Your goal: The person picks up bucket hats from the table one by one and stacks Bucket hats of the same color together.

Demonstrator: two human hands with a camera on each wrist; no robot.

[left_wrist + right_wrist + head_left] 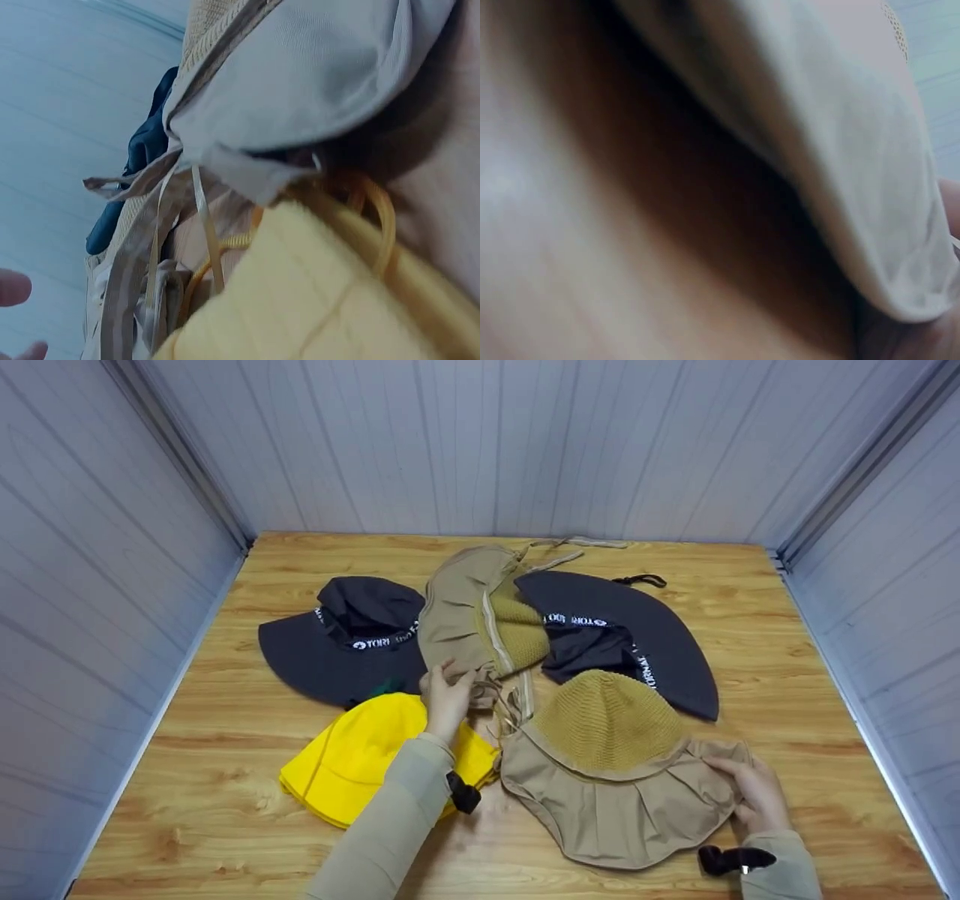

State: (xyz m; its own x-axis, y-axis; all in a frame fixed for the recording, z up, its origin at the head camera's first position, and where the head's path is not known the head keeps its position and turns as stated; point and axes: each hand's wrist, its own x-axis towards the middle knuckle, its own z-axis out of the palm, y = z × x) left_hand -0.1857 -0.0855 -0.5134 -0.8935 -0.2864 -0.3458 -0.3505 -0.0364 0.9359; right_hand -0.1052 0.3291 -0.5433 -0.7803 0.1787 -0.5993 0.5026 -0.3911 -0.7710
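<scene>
At the right front lies a beige sun hat with a mustard knitted crown. My right hand grips its brim at the right end, and the raised beige cloth fills much of the right wrist view. My left hand is over the lower end of a second beige sun hat, above a yellow bucket hat. In the left wrist view its fingertips stand apart with nothing visible between them. Ribbon ties hang near the yellow hat in that view.
Two dark wide-brimmed caps with white lettering lie behind: one cap at the left, another cap at the right, partly under the front beige hat. Pale panel walls enclose the wooden table on three sides.
</scene>
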